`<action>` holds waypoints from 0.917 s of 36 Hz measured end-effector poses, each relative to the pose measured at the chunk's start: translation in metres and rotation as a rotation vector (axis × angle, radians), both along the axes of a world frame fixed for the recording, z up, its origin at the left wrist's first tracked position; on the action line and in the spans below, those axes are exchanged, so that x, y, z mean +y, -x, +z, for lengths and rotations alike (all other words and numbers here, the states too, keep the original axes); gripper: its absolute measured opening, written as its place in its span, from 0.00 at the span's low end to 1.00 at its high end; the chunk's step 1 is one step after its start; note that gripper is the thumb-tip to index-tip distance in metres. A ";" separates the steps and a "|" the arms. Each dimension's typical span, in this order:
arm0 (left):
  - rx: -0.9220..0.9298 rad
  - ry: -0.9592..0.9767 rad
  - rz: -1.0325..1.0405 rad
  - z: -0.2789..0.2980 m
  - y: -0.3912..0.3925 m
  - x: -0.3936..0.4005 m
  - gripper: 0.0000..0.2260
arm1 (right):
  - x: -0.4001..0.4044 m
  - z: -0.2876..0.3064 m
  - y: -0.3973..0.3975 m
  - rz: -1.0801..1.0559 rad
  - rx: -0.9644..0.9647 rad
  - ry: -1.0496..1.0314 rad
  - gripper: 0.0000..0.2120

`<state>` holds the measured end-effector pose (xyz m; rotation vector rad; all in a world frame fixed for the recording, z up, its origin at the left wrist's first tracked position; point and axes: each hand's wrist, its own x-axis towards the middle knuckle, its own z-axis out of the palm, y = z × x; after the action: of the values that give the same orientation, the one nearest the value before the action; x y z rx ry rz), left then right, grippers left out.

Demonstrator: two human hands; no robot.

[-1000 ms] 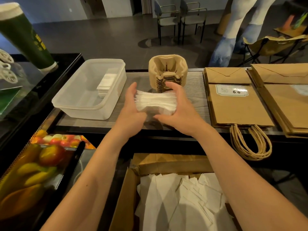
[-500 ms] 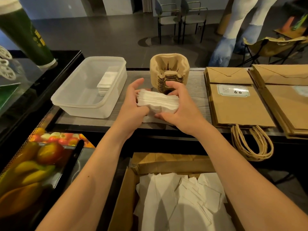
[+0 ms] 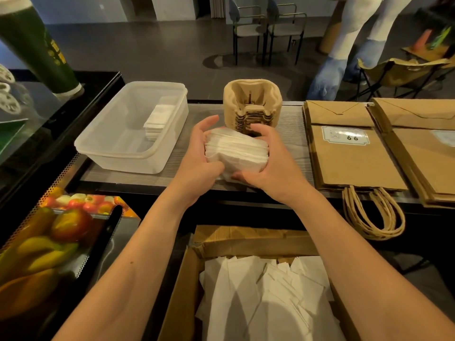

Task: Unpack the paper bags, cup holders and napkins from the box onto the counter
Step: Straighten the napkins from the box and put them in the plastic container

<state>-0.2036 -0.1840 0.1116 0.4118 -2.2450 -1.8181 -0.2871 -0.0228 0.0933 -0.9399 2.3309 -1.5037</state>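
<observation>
Counter (image 3: pixel 290 124): long grey wood-grain top, the landmark for everything below; runs across the middle of the view.
Cardboard box (image 3: pixel 189 291): open, on the near side of the counter and lower than it; loose white napkins (image 3: pixel 266 296) left inside, lying in disorder. No bags or holders visible in the part of the box that shows.
Paper bags (image 3: pixel 349 153): two flat brown piles at the counter's right end, side by side and touching or nearly so; twisted handles of the nearer pile hang over the near edge. One bag carries a label reading 66. Looks finished.
Plastic tub (image 3: pixel 118 143): clear, lidless, at the counter's left end; a small white stack sits inside against its far right wall.
Cup holders (image 3: pixel 252 104): moulded pulp, nested in one stack, at the counter's middle toward its far edge. Looks finished.
Napkin stack (image 3: pixel 236 148): thick white bundle held over the counter's middle, just in front of the cup holders; whether its underside touches the top I cannot tell.
Left hand (image 3: pixel 199 156): grasps the stack's left end, thumb curled underneath, fingers up along the side.
Right hand (image 3: pixel 273 166): grasps the right end, fingers curled over the far edge, thumb at the near lower corner.
Progress: judged well past halfway. Bags and holders out; napkins partly out, with one bundle in hand and plenty in the box.
Remaining: set this bundle down, on the counter or perhaps in the tub, then further trips for the loose napkins.
</observation>
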 end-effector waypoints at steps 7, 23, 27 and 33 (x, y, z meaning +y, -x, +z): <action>-0.028 0.072 0.025 -0.001 0.003 -0.003 0.37 | 0.000 0.001 -0.003 -0.035 0.003 -0.050 0.32; 0.118 1.038 -0.201 0.079 -0.047 -0.004 0.47 | 0.000 0.057 -0.034 0.014 0.350 -0.374 0.24; -0.141 1.123 -0.339 0.093 -0.048 -0.018 0.47 | -0.014 0.080 -0.043 0.110 0.289 -0.292 0.28; -0.215 0.965 -0.302 0.107 -0.057 -0.059 0.34 | -0.048 0.123 -0.044 0.242 0.239 -0.320 0.28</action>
<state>-0.1467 -0.2425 0.2184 0.0743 -3.0974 -0.5911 -0.2433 -0.0705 0.2159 -1.3108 2.4090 -0.9356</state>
